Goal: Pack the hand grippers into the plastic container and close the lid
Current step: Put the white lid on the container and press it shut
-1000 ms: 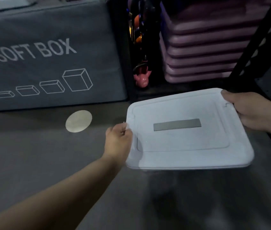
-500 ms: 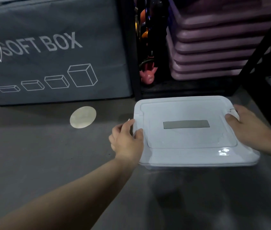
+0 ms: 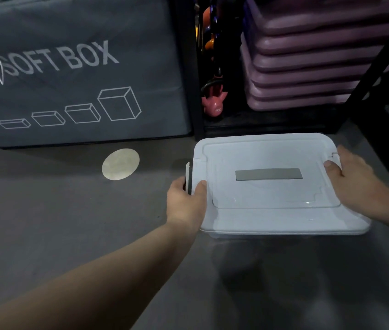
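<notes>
**White lid seated on the container, a hand at each end**

White, smooth and faintly glossy, the white plastic lid (image 3: 272, 210) is a rounded rectangle with a raised border and a shallow sunken panel. It lies flat on the clear plastic container (image 3: 236, 236), of which only a thin translucent strip shows under the near rim. A matte grey rectangular label (image 3: 268, 174) sits in the middle of the lid. The container rests on the dull grey floor (image 3: 69, 222), near its far edge, just before the foot of a black metal rack (image 3: 379, 67).

The left hand (image 3: 186, 201) clamps the lid's left end: its thumb presses on the rim while its fingers curl round the flat white latch (image 3: 187, 172), which stands upright beside the lid. The right hand (image 3: 353, 177) grips the right end, thumb on top by the notched latch seat and fingers wrapped over the edge.

A grey fabric storage cube printed "SOFT BOX" (image 3: 81, 79) stands on the floor's far left, and a pale round sticker (image 3: 120, 164) lies flat before it. In the rack sit a rounded pink kettlebell (image 3: 213, 103) and a stack of ribbed purple plastic platforms (image 3: 308, 55).
</notes>
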